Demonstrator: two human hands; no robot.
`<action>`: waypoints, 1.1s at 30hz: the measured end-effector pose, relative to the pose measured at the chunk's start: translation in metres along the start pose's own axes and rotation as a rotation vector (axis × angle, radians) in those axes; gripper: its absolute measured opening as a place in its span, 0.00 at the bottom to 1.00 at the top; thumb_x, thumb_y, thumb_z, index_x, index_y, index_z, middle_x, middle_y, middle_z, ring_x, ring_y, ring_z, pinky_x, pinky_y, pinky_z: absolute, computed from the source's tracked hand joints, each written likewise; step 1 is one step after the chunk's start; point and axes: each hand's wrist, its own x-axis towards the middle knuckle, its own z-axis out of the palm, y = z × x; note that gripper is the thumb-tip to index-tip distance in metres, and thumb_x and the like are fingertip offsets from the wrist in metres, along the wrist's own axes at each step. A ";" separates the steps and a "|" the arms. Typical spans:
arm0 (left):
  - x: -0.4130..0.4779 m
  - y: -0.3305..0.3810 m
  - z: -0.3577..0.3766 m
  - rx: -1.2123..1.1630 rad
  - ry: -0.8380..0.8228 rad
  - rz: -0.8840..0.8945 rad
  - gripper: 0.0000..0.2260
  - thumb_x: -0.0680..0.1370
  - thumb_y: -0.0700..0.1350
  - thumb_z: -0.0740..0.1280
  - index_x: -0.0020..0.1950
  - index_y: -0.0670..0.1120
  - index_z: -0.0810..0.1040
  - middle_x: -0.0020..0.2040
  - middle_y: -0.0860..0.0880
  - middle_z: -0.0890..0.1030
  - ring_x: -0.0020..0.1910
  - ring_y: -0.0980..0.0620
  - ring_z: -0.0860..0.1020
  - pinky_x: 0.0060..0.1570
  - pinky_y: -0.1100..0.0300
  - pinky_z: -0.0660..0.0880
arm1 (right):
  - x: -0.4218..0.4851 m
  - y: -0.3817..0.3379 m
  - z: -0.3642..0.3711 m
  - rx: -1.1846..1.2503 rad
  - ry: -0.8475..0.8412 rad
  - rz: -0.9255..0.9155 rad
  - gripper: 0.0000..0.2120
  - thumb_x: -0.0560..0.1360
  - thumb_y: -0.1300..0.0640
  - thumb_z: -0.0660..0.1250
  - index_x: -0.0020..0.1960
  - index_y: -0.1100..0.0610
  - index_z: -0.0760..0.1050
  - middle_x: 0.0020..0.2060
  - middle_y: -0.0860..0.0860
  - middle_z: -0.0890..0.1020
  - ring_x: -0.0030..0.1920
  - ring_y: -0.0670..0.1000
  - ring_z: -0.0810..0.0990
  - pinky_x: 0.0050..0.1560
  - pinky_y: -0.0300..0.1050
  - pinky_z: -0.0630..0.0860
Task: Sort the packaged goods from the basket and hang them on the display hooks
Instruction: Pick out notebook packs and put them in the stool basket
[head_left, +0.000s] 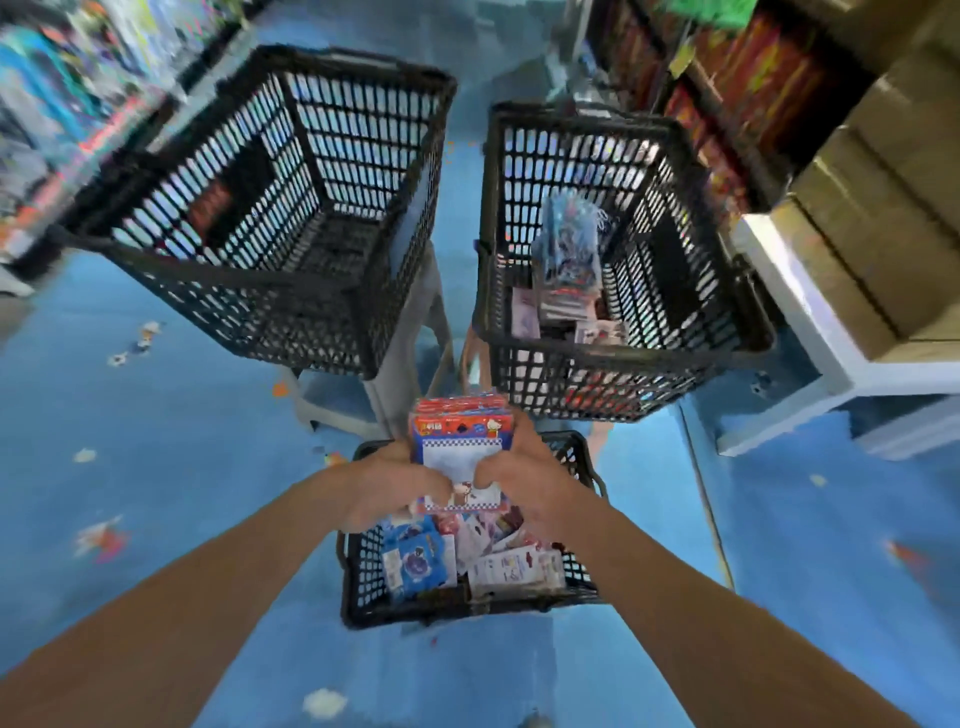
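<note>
Firmly, the left hand (387, 486) curls its fingers round a thick stack of packets (460, 452), held above the far edge of the low basket (441, 608), and the right hand (524, 478) clasps the other side. Gripped only low down, the glossy packets could slide apart and spill onto the floor (156, 441).

Bright, even light is filling the room; the far left shelves (78, 104) are smearing with motion blur, and the edges are bending outward.
</note>
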 end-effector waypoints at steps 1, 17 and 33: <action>-0.016 0.014 0.001 -0.016 -0.013 -0.022 0.28 0.60 0.41 0.72 0.60 0.50 0.79 0.50 0.50 0.81 0.52 0.47 0.76 0.46 0.55 0.73 | -0.012 -0.015 0.000 0.014 -0.016 0.019 0.39 0.64 0.78 0.64 0.71 0.58 0.64 0.59 0.63 0.80 0.54 0.54 0.82 0.45 0.45 0.79; -0.088 0.278 -0.006 0.136 0.055 0.116 0.15 0.81 0.39 0.71 0.63 0.50 0.71 0.60 0.49 0.82 0.59 0.48 0.81 0.57 0.53 0.79 | -0.060 -0.273 -0.071 0.027 -0.040 -0.053 0.31 0.67 0.77 0.68 0.69 0.65 0.69 0.62 0.65 0.81 0.60 0.63 0.83 0.58 0.62 0.81; 0.157 0.210 0.028 0.230 0.257 -0.250 0.24 0.66 0.37 0.59 0.60 0.44 0.79 0.57 0.35 0.82 0.48 0.43 0.79 0.42 0.51 0.73 | 0.128 -0.154 -0.154 -0.222 0.216 0.397 0.06 0.69 0.71 0.70 0.41 0.65 0.74 0.33 0.57 0.79 0.29 0.52 0.77 0.28 0.40 0.72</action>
